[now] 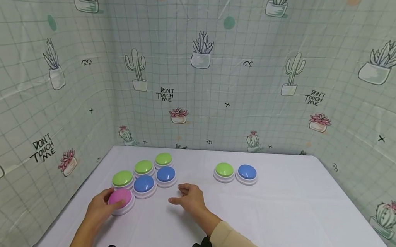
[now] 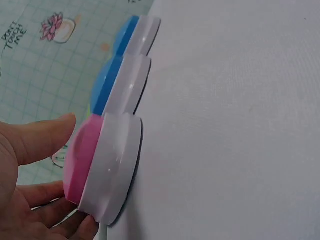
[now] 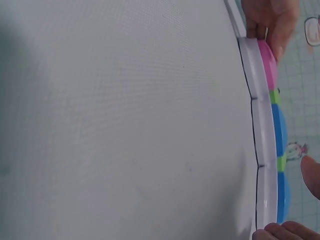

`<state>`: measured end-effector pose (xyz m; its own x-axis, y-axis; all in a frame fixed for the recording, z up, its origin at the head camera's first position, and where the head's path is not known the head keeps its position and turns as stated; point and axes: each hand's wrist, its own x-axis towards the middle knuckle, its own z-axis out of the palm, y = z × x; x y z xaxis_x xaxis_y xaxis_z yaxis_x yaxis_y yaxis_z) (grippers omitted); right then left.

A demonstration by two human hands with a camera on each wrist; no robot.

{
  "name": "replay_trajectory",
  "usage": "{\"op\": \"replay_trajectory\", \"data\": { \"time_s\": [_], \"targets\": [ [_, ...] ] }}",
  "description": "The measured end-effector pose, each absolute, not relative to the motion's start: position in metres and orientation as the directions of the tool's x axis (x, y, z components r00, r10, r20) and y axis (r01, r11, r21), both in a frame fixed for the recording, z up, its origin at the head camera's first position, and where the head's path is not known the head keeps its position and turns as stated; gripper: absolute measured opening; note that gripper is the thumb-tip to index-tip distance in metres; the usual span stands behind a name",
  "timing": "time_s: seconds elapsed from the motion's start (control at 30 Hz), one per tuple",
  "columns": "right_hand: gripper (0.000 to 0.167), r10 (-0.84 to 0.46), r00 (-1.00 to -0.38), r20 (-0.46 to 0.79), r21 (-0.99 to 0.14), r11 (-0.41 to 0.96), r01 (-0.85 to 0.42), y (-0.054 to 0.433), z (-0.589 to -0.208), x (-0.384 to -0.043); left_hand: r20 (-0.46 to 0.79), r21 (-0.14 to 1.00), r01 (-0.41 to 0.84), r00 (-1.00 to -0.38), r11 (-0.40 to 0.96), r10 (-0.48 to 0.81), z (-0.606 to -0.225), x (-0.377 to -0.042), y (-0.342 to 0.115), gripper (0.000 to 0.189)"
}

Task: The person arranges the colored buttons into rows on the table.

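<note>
At the left end of a cluster of round push buttons, my left hand (image 1: 99, 205) grips a pink button (image 1: 120, 199) with a white base, its thumb across the dome and fingers at the far left side. Two blue buttons, one in the middle (image 1: 144, 184) and one at the right (image 1: 166, 174), continue the front row. Behind them stand three green buttons (image 1: 122, 178). My right hand (image 1: 192, 198) hovers just in front of the right blue button, thumb and fingers apart, holding nothing. The right wrist view shows its thumb (image 3: 311, 172) and fingertips near that blue button (image 3: 283, 197).
Another green button (image 1: 224, 170) and a blue button (image 1: 247, 172) stand side by side at the table's right of centre. A white cloth covers the table (image 1: 289, 213). Cactus-print curtains (image 1: 194, 81) enclose the back and sides.
</note>
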<state>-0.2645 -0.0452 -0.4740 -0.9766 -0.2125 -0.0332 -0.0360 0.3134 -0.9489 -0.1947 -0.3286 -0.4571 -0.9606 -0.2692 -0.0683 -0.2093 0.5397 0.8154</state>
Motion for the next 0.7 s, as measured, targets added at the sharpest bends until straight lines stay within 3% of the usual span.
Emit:
{"op": "replay_trajectory", "data": {
  "time_s": [0.23, 0.7],
  "targets": [
    [0.065, -0.21, -0.976, -0.051, -0.954, 0.3, -0.015, -0.042, -0.475, -0.263, -0.066, 0.803, -0.204, -0.964, 0.56, -0.256, -0.462, -0.191, -0.334, 0.083],
    [0.065, -0.276, -0.959, -0.065, -0.95, 0.312, -0.025, -0.054, -0.473, -0.253, -0.044, 0.8, -0.174, -0.971, 0.575, -0.233, -0.465, -0.176, -0.327, 0.074]
  ]
}}
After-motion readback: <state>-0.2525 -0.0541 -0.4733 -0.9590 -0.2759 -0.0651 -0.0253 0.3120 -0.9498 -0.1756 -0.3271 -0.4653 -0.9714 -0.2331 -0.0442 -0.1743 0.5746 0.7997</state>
